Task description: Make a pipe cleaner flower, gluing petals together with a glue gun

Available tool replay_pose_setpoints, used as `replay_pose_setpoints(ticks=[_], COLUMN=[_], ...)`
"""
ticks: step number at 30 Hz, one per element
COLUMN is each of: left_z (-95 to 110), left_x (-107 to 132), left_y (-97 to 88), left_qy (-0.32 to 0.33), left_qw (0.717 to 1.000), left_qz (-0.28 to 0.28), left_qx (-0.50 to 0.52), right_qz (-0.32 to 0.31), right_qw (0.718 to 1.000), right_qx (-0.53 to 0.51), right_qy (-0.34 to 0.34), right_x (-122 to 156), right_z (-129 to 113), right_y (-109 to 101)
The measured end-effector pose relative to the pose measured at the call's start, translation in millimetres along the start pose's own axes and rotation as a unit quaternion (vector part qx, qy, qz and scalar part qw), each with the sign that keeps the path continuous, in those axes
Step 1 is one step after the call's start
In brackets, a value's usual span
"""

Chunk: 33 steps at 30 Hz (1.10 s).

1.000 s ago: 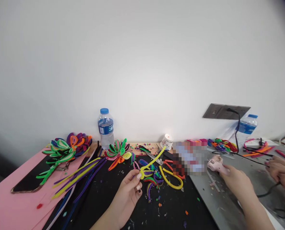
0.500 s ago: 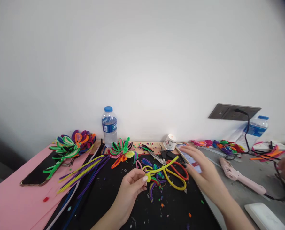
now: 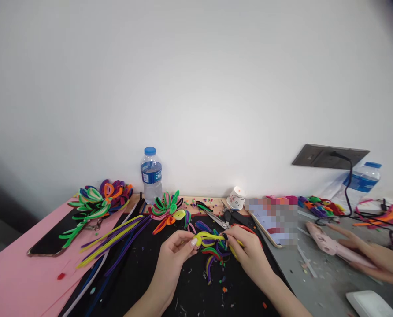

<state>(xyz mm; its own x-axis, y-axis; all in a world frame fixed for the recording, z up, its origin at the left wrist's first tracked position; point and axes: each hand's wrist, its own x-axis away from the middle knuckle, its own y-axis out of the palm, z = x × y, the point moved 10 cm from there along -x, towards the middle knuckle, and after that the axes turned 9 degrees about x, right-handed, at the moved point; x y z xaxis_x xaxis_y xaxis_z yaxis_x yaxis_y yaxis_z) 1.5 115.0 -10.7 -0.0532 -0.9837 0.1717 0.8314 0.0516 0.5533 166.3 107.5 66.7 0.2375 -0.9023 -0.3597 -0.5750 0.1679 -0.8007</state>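
Observation:
Both my hands work on a yellow pipe cleaner (image 3: 211,235) over the black mat. My left hand (image 3: 173,262) pinches its coiled left end between thumb and fingers. My right hand (image 3: 249,253) is closed on the strand further right. Just beyond and below them lie several short bent pipe cleaner pieces (image 3: 209,268) in purple, red and green. Scissors (image 3: 217,220) lie behind, their handles partly hidden by my right hand. Left of my hands is a multicoloured pipe cleaner flower (image 3: 170,211).
Long purple and yellow pipe cleaners (image 3: 117,240), a dark phone (image 3: 47,240) and a water bottle (image 3: 151,176) are on the left. A paper cup (image 3: 236,198) and lit phone (image 3: 265,222) stand behind. Another person's hand (image 3: 368,251) is on a pink glue gun (image 3: 325,242), its cord plugged in.
My right hand has come left from near the lit phone and closed on the yellow pipe cleaner. The other person's hand has moved in from the right onto the glue gun.

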Motion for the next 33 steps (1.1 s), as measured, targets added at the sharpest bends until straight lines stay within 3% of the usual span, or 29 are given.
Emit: replay_pose_setpoints(ticks=[9, 16, 33], left_z=[10, 2, -12], left_x=[1, -4, -2], left_y=[-5.1, -11.4, -16.9], left_qy=[0.018, 0.021, -0.014], left_qw=[0.998, 0.999, 0.992], left_qz=[0.052, 0.031, 0.055], left_qx=[0.017, 0.029, 0.113], right_qz=[-0.037, -0.052, -0.108], right_qw=[0.999, 0.998, 0.993], right_qx=[-0.031, -0.042, -0.042], right_qy=[0.009, 0.008, -0.034], right_x=[4, 7, 16], right_z=[-2, -4, -27], right_y=[20, 28, 48])
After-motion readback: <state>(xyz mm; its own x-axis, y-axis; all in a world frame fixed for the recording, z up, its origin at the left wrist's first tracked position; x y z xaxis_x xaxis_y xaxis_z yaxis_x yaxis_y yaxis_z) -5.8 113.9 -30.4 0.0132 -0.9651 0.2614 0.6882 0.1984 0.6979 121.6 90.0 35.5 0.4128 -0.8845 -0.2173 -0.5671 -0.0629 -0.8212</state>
